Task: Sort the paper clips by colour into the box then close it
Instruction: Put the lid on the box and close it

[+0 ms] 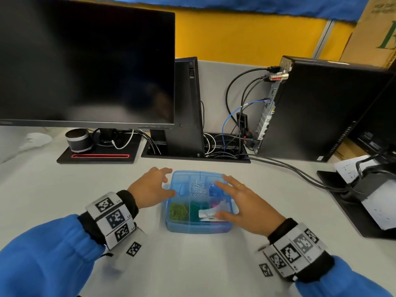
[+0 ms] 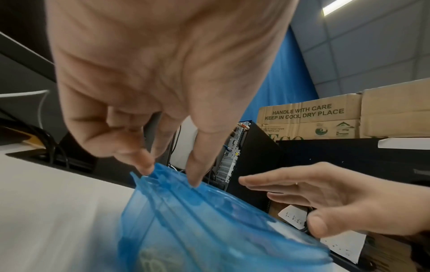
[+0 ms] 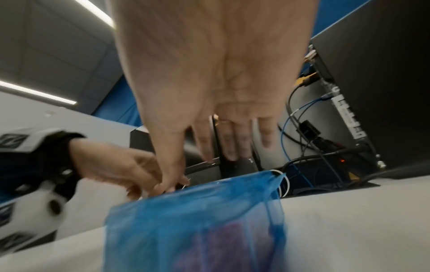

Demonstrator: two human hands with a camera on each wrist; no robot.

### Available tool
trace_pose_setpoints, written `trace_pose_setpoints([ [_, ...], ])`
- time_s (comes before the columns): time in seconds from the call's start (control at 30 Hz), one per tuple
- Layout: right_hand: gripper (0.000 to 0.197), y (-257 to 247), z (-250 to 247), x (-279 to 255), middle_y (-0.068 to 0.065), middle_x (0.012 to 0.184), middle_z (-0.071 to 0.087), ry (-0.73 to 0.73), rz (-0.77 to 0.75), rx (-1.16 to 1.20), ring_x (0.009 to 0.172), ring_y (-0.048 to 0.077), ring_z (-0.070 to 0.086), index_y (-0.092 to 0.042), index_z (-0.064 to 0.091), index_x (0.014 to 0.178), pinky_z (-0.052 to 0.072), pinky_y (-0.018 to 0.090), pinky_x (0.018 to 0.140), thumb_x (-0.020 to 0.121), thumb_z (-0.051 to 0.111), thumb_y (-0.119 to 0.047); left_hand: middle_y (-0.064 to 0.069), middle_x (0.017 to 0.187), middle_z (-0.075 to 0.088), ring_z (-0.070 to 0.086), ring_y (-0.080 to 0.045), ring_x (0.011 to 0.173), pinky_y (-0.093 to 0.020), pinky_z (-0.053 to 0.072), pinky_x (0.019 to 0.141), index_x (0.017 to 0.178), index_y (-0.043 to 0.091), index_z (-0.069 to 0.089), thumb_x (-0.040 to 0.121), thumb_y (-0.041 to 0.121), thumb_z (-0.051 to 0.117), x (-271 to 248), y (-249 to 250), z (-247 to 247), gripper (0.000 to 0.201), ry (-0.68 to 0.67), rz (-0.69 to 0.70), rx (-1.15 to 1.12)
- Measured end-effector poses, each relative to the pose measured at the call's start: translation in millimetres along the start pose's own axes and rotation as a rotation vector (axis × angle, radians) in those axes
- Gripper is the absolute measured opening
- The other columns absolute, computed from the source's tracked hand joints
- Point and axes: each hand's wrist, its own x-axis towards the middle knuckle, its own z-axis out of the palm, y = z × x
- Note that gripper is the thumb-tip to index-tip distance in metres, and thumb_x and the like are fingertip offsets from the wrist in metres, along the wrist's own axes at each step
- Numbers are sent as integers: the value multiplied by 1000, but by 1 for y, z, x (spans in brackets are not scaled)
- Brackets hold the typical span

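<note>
A translucent blue compartment box (image 1: 199, 228) sits on the grey desk with its lid down. Through the lid I see white clips (image 1: 198, 188), yellow-green clips (image 1: 179, 211), green clips (image 1: 196, 211), blue clips (image 1: 214, 191) and pink clips (image 1: 214, 204) in separate compartments. My left hand (image 1: 169, 183) is at the box's left side, its fingertips (image 2: 146, 165) touching the lid's rim. My right hand (image 1: 227, 198) is spread flat over the right half of the lid, fingers straight, thumb near the white label (image 1: 209, 214). The box (image 3: 197, 220) lies under that palm.
A dark monitor (image 1: 85, 61) on its black base (image 1: 98, 156) stands at the back left, with a small round speaker (image 1: 78, 139). A black PC tower (image 1: 317, 112) with cables (image 1: 300, 170) is at the back right. Papers on a black stand (image 1: 368, 202) lie at the right.
</note>
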Motion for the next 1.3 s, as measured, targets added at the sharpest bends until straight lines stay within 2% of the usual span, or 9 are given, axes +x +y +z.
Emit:
trace_pose_setpoints([
  [0.17,96,16,-2,11,-3,161,7,-116,88,90,146,10,11,-19,10,153,11,23,117,83,64,-54,-4,140,43,49,-20,122,-24,38,97,142,14,42,97,30,52,18,-2,1,49,25,46,-151],
  [0.33,89,25,-2,10,-17,144,34,-62,68,261,129,1,32,-35,27,146,27,19,107,73,76,-51,-6,136,50,55,-24,116,-30,42,96,131,12,54,100,24,48,35,-7,6,34,-41,64,-171],
  [0.53,83,32,8,7,-13,142,36,-82,116,380,126,7,40,-35,34,143,37,28,107,73,76,-49,-8,124,57,56,-20,101,-35,47,89,120,10,61,99,18,48,43,-16,7,26,-40,94,-196],
  [0.63,86,35,9,9,-13,139,39,-72,152,413,126,8,42,-34,36,140,39,31,107,68,80,-50,-9,120,58,54,-17,93,-27,46,80,121,9,60,101,14,42,44,-14,12,27,-10,75,-197],
  [0.73,79,29,5,20,-18,135,41,-63,146,469,122,0,42,-40,32,133,35,18,101,71,80,-41,-10,103,59,50,-15,69,-14,38,55,120,6,57,101,7,35,40,-9,23,29,57,49,-173],
  [0.87,94,26,8,40,-3,156,21,-85,161,445,138,13,30,-18,6,153,26,32,116,85,66,-42,-13,123,59,57,-29,103,-23,38,79,127,5,51,95,-5,36,39,-7,35,37,87,80,-62],
  [0.97,92,30,13,44,-1,152,24,-93,157,453,135,12,33,-16,5,152,28,27,112,87,64,-40,-12,126,56,52,-31,111,-32,39,92,130,6,48,91,-6,38,41,-9,36,42,64,87,29],
  [1.17,35,41,17,57,5,115,58,-31,144,291,104,23,57,-11,45,119,44,34,92,101,36,-40,-7,104,50,45,-24,95,-33,35,79,119,8,48,93,1,38,43,3,35,28,30,102,195],
  [1.3,34,51,12,74,9,81,61,95,207,473,77,23,59,-8,61,79,54,33,73,101,43,-27,-8,106,58,54,-29,93,-34,36,75,106,12,45,96,5,39,47,5,36,14,49,116,263],
])
